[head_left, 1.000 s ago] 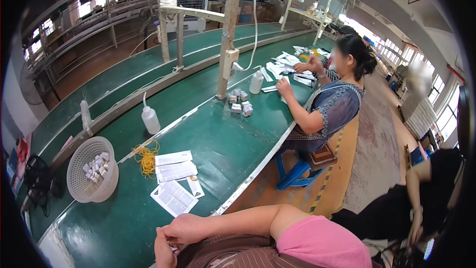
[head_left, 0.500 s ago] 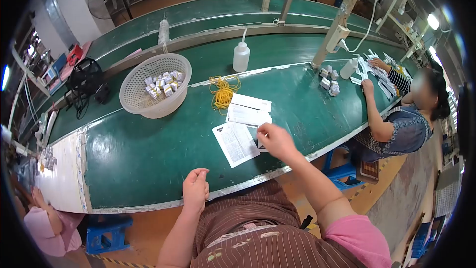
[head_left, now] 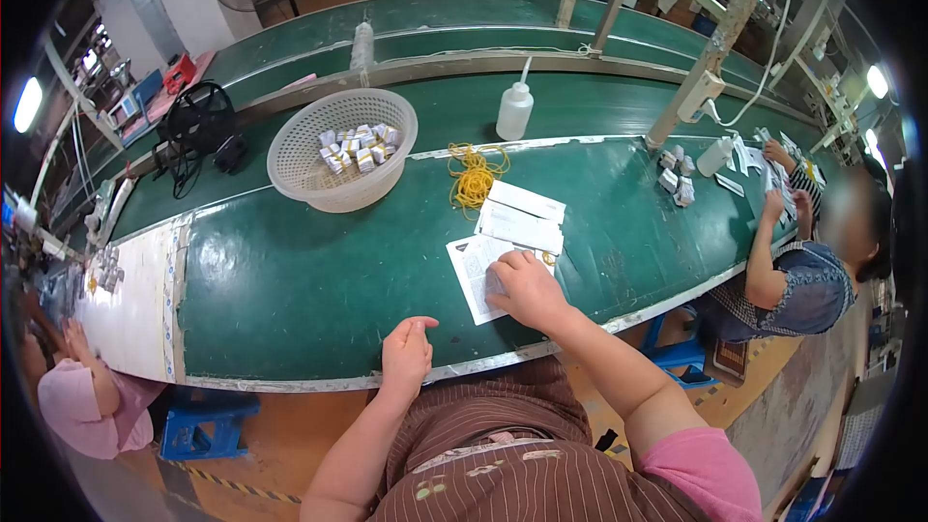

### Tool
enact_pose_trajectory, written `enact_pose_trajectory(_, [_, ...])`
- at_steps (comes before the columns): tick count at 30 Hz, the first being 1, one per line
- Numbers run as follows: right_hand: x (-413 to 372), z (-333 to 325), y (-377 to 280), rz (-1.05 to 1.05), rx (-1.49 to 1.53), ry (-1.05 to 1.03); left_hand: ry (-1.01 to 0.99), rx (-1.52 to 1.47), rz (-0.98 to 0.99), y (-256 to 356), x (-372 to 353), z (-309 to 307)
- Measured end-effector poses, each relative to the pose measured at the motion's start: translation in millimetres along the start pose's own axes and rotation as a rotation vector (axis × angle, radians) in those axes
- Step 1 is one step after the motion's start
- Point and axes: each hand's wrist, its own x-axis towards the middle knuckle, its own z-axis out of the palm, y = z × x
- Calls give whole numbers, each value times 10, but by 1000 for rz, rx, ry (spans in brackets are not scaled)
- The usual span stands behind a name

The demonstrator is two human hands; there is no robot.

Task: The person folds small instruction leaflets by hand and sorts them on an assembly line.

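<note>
— Starting from the left, what is on your table (head_left: 290,300)?
— First the white plastic basket (head_left: 282,162), with small banded bundles (head_left: 360,148) inside. It is beyond my left hand (head_left: 407,356) and more to the left.
— And how is this left hand?
— It is near the front edge, the fingers curled in and close together. I cannot tell if something is inside them. The printed leaflet (head_left: 473,271) lies to the right of it and farther from my body, with a gap between.
— What comes next to the right?
— The loose yellow rubber bands (head_left: 474,179), beyond the leaflet. Just beside them are the white paper strips (head_left: 522,217); their long axis goes sideways, sloping toward me at the right end.
— Which hand is nearer to the leaflet?
— My right hand (head_left: 527,292), clearly. It is over the right part of the leaflet, fingers bent down to it. The uncovered part is on the left of my fingers, and its left edge runs from far to near. Whether the fingertips are apart or pinching paper, I cannot tell.
</note>
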Motion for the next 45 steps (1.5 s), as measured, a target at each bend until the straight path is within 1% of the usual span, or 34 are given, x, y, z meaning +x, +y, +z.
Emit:
enact_pose_trajectory(2, [1, 57, -38, -21, 2, -46, -2, -7, -8, 12, -4, 6])
enact_pose_trajectory(8, [39, 210, -114, -10, -198, -128, -36, 26, -50, 48, 21, 3])
enact_pose_trajectory(11, [80, 159, -104, 37, -149, -184, -52, 24, -41, 31, 33, -23])
enact_pose_trajectory(14, [85, -25, -321, -74, 31, -1, -47, 35, -23, 32, 22, -14])
enact_pose_trajectory(19, [-5, 155, -240, -6, 33, -83, -48, 43, -16, 18, 10, -8])
enact_pose_trajectory(23, [35, 259, -137, 9, -9, -88, -54, 42, -39, 46, 18, -9])
enact_pose_trajectory(26, [85, 157, -168, 73, 85, -50, -62, 64, -49, 46, 15, -10])
enact_pose_trajectory(29, [81, 96, -255, 54, 213, 131, -81, -17, -117, 160, 15, 34])
enact_pose_trajectory(32, [32, 38, -428, -67, 284, 153, -145, -204, -170, 308, 93, 75])
enact_pose_trajectory(35, [-8, 8, -546, -184, 279, 190, -136, -98, -120, 274, 291, 73])
enact_pose_trajectory(36, [-17, 19, -542, -175, 302, 166, -102, -56, -120, 283, 316, 82])
enact_pose_trajectory(38, [-44, 27, -504, -150, 346, 123, -106, -33, -106, 265, 346, 77])
enact_pose_trajectory(41, [-32, 81, -426, -18, 486, 138, -93, 11, -84, 267, 338, 117])
enact_pose_trajectory(42, [-40, 95, -395, 57, 517, 79, -85, 26, -75, 267, 329, 137])
enact_pose_trajectory(45, [-37, 161, -406, 253, 735, -33, -112, 4, -65, 244, 317, 184])
